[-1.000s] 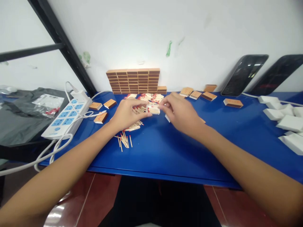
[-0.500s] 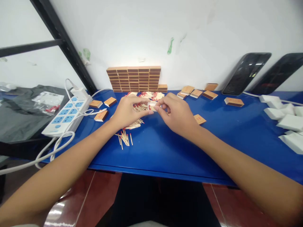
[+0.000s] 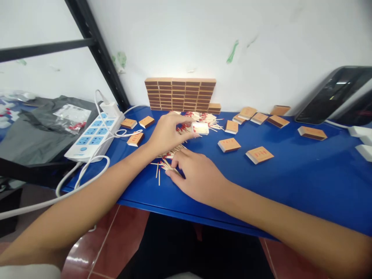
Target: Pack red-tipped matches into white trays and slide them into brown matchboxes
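Compared with half a second ago, the right hand [image 3: 200, 176] is away from the small white tray [image 3: 201, 128] and down at the loose matches [image 3: 166, 164] nearest the table's front edge. Its thumb and fingers curl partly open around their ends; whether it grips any, I cannot tell. Farther back, the left hand [image 3: 164, 133] pinches the tray between thumb and fingers, above the main match pile [image 3: 177, 149]; pale matches lie inside the tray. Behind the hands, brown matchboxes form a neat stack [image 3: 181, 95] against the white wall [image 3: 197, 35]. More matchboxes lie scattered on the blue table [image 3: 290, 186], three left of the left hand and the others to the right. At left are a white power strip [image 3: 93, 135] with cables and a grey plastic bag [image 3: 43, 133]; at far right, a dark, glossy panel [image 3: 334, 95] leans against the wall.
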Available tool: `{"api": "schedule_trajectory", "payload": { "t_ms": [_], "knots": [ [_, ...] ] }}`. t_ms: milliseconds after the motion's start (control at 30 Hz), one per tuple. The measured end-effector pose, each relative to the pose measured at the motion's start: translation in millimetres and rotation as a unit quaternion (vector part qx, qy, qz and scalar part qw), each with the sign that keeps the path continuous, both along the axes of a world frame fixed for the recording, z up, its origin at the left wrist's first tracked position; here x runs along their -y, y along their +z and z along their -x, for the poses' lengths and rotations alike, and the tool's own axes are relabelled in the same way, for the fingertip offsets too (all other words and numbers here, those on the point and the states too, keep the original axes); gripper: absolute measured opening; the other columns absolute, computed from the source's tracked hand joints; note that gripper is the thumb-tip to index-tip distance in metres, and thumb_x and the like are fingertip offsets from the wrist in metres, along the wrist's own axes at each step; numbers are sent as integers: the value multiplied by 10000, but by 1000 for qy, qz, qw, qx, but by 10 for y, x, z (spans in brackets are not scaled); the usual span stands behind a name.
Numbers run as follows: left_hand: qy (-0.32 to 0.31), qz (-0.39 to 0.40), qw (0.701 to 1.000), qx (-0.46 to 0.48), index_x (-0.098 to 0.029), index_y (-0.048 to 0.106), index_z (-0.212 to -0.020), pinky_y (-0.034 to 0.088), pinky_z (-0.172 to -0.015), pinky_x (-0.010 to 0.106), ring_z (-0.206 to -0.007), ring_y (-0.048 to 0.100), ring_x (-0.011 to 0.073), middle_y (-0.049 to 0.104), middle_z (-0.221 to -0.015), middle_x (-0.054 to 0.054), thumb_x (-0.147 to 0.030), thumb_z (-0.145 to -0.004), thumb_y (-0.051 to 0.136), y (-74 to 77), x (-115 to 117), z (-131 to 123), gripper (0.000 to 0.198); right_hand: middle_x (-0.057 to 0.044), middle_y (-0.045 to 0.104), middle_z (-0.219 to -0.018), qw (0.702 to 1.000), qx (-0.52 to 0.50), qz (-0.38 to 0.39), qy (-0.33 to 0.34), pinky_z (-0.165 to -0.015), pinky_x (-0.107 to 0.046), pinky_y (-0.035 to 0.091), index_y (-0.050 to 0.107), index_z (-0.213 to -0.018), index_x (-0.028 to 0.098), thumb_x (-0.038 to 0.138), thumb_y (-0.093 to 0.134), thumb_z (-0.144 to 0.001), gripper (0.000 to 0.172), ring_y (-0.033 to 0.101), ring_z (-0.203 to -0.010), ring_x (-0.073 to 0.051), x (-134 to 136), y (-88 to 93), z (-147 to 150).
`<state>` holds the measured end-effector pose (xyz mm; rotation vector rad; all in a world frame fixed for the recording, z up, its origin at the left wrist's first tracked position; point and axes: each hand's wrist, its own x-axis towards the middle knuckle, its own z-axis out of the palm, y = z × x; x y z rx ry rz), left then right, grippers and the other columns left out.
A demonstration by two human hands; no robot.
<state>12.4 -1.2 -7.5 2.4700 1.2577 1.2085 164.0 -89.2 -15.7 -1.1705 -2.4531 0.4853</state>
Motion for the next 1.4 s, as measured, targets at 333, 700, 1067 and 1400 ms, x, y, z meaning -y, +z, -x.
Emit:
{"api": "schedule_trajectory", "payload": {
  "t_ms": [333,700,1067,1400],
  "knots": [
    [-9,-3,1000,-7,-255,819,-1057,529,-812,356,-908,728,232,823,-1014,34,-427,-821,883,-5,8,-8,300,-57,687,-966,999,32,36,18,-724,-326,446,622,-875,199,189,669,-987,122,639,-834,-202,-227,72,-472],
    [0,-6,1000,-22,-241,814,-1090,546,-836,347,-922,733,225,823,-1015,40,-434,-817,888,-12,-12,3,343,-32,665,-995,998,25,41,40,-712,-290,410,599,-914,208,178,566,-1034,127,618,-846,-171,-356,79,-843],
    [-9,-18,1000,-19,-229,820,-1085,552,-839,346,-911,728,228,817,-992,48,-463,-817,882,11,16,3,362,-27,657,-964,998,21,36,53,-685,-284,405,616,-909,206,250,595,-1039,139,605,-794,-157,-313,81,-801],
    [-17,-18,999,-25,-239,815,-1101,560,-829,346,-941,738,230,824,-1028,41,-468,-823,879,-12,15,-7,366,-33,659,-940,997,47,-30,53,-661,-280,414,652,-919,190,221,638,-1014,100,598,-735,-148,-248,72,-750]
  ]
}}
